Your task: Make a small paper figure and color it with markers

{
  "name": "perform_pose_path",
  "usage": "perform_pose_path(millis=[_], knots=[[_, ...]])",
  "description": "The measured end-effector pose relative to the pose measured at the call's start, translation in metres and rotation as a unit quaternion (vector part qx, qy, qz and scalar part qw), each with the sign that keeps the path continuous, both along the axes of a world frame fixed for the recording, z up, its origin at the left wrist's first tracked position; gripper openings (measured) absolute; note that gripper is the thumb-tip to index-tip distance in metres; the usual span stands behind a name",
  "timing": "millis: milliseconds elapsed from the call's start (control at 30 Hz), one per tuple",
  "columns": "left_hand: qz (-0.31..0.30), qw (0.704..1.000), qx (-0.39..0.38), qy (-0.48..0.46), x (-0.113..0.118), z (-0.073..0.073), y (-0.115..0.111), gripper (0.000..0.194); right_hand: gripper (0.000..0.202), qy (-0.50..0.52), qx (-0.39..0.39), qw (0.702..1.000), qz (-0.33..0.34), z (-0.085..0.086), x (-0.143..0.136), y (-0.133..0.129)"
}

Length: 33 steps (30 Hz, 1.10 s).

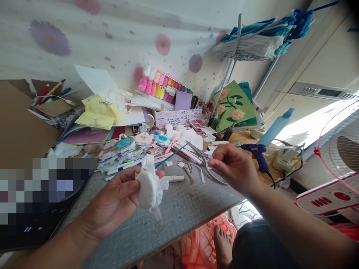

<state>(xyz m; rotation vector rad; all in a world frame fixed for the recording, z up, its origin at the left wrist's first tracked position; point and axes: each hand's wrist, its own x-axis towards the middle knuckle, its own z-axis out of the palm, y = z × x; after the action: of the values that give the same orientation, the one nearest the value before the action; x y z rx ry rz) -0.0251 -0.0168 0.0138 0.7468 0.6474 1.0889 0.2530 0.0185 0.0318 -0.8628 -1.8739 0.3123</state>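
My left hand (117, 198) pinches a white padded bundle (147, 186) of soft, tissue-like material between thumb and fingers. Loose strips stick out of its top, side and bottom, above the cutting mat (179, 209). My right hand (234, 166) is closed at the handles of a pair of metal scissors (204, 157). The curled fingers hide part of one handle, while the other handle curves out below them. The blades point to the far left. Behind the bundle lies a white marker (175, 178) on the mat.
Layered paper pieces with decorated tops (123, 147) are piled at the back left. A blue glue gun (258, 153) lies at right, near a light-blue bottle (276, 127). A dark screen (36, 224) occupies the left edge. A fan (342, 149) stands at far right.
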Motion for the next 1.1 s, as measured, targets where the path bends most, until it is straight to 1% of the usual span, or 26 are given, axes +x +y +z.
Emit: perform_pose_path(millis=[33,67,100,133,167,200,233,267,300,333,367,433,500,567,600,633,667,700,767,800,833,900,967,1033,1100], knots=[[0.014,1.0,-0.006,-0.004,0.001,0.001,0.0,0.02,0.022,0.011,0.011,1.0,-0.015,0.002,-0.002,-0.003],[0.024,1.0,-0.012,-0.007,0.002,0.002,0.0,0.021,0.012,0.013,0.023,1.0,-0.014,0.004,-0.005,-0.007],[0.031,0.999,-0.016,-0.01,0.003,0.002,0.0,0.023,0.006,0.011,0.028,1.0,0.007,0.005,-0.01,-0.013],[0.033,0.999,-0.017,-0.012,0.004,0.003,0.0,0.023,0.014,0.006,0.02,0.999,0.049,0.006,-0.017,-0.019],[0.033,0.999,-0.016,-0.015,0.005,0.004,0.0,0.023,0.024,0.008,-0.005,0.995,0.103,0.005,-0.025,-0.026],[0.032,0.999,-0.013,-0.019,0.006,0.004,0.0,0.021,0.031,0.016,-0.05,0.986,0.158,0.005,-0.033,-0.032],[0.028,0.999,-0.009,-0.021,0.007,0.005,0.0,0.02,0.036,0.026,-0.103,0.974,0.202,0.003,-0.042,-0.037],[0.024,0.999,-0.004,-0.022,0.007,0.005,0.0,0.02,0.04,0.038,-0.155,0.96,0.231,0.002,-0.05,-0.041],[0.022,0.999,0.002,-0.023,0.007,0.006,-0.001,0.019,0.039,0.048,-0.201,0.947,0.247,0.001,-0.056,-0.043],[0.021,1.0,0.006,-0.021,0.006,0.006,-0.001,0.018,0.034,0.05,-0.238,0.937,0.251,0.0,-0.061,-0.044],[0.024,1.0,0.007,-0.019,0.006,0.006,0.0,0.019,0.025,0.043,-0.262,0.932,0.247,0.0,-0.064,-0.045],[0.04,0.999,-0.004,-0.016,0.004,0.005,0.001,0.021,0.006,0.008,-0.287,0.928,0.235,0.004,-0.063,-0.045],[0.073,0.997,-0.025,-0.019,0.003,0.001,0.003,0.027,0.012,-0.042,-0.293,0.918,0.262,0.011,-0.053,-0.046],[0.113,0.993,-0.037,-0.026,0.002,-0.004,0.005,0.033,0.012,-0.079,-0.292,0.896,0.324,0.019,-0.04,-0.049],[0.127,0.991,-0.04,-0.029,0.002,-0.006,0.006,0.034,0.014,-0.089,-0.29,0.89,0.339,0.022,-0.034,-0.05],[0.129,0.99,-0.039,-0.03,0.002,-0.007,0.007,0.034,0.018,-0.087,-0.283,0.896,0.332,0.022,-0.028,-0.051],[0.122,0.992,-0.033,-0.026,0.003,-0.009,0.007,0.033,0.022,-0.076,-0.269,0.912,0.301,0.022,-0.023,-0.051],[0.111,0.993,-0.023,-0.013,0.003,-0.009,0.007,0.032,0.024,-0.065,-0.249,0.932,0.253,0.02,-0.02,-0.05],[0.082,0.996,0.009,0.033,0.004,-0.01,0.005,0.028,0.016,-0.059,-0.177,0.972,0.144,0.013,-0.016,-0.044],[0.07,0.996,0.023,0.058,0.004,-0.01,0.004,0.026,0.01,-0.069,-0.132,0.984,0.095,0.009,-0.016,-0.04],[0.06,0.994,0.034,0.08,0.005,-0.01,0.003,0.025,0.013,-0.084,-0.087,0.991,0.057,0.006,-0.016,-0.035],[0.039,0.992,0.047,0.11,0.005,-0.01,0.001,0.025,0.031,-0.131,-0.015,0.991,0.006,0.003,-0.019,-0.025],[0.024,0.99,0.058,0.126,0.005,-0.011,0.0,0.026,0.041,-0.191,0.014,0.981,-0.013,0.003,-0.022,-0.017],[0.01,0.988,0.07,0.141,0.006,-0.012,-0.001,0.026,0.039,-0.234,-0.006,0.972,-0.003,0.004,-0.026,-0.011],[-0.002,0.985,0.079,0.151,0.007,-0.013,-0.002,0.025,0.028,-0.249,-0.039,0.968,0.018,0.005,-0.03,-0.008]])
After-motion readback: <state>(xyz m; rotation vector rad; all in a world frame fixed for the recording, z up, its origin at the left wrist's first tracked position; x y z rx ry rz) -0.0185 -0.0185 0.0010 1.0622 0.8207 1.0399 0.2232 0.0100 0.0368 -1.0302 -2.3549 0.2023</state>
